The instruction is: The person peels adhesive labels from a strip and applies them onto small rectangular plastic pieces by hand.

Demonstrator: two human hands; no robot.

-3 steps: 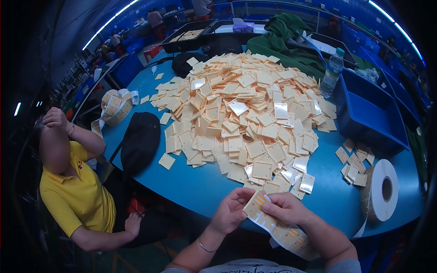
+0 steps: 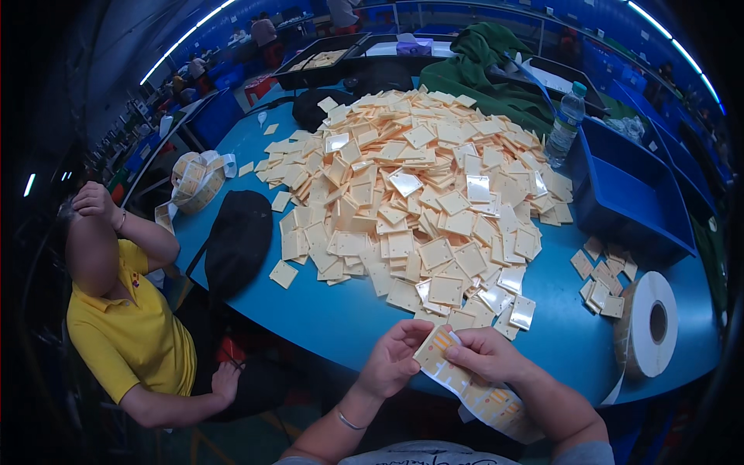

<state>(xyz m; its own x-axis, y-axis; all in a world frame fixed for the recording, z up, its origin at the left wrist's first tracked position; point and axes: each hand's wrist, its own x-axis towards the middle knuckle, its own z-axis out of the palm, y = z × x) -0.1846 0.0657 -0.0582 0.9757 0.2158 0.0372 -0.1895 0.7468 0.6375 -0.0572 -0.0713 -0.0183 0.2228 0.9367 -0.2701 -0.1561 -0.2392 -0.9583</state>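
Just beyond the table's near edge, my left hand [image 2: 394, 358] pinches the left edge of a cream square plate [image 2: 427, 351], which carries orange marks on its face. My right hand [image 2: 488, 355] is closed on a strip of labels [image 2: 496, 404], its thumb pressing at the plate's right side. Yellowish labels with orange marks run along that strip, which hangs down under my right forearm. Where the strip ends and the plate begins is hard to make out. A large heap of cream square plates [image 2: 418, 201] covers the middle of the table, its nearest pieces close to my fingers.
A label roll [image 2: 668, 325] stands at the blue table's [image 2: 341, 325] right edge, near several marked plates [image 2: 604, 279]. Behind are a blue bin [image 2: 639, 194], a water bottle [image 2: 566, 124] and green cloth [image 2: 484, 70]. At left, a person in yellow [image 2: 136, 333] sits by a black bag [image 2: 240, 240].
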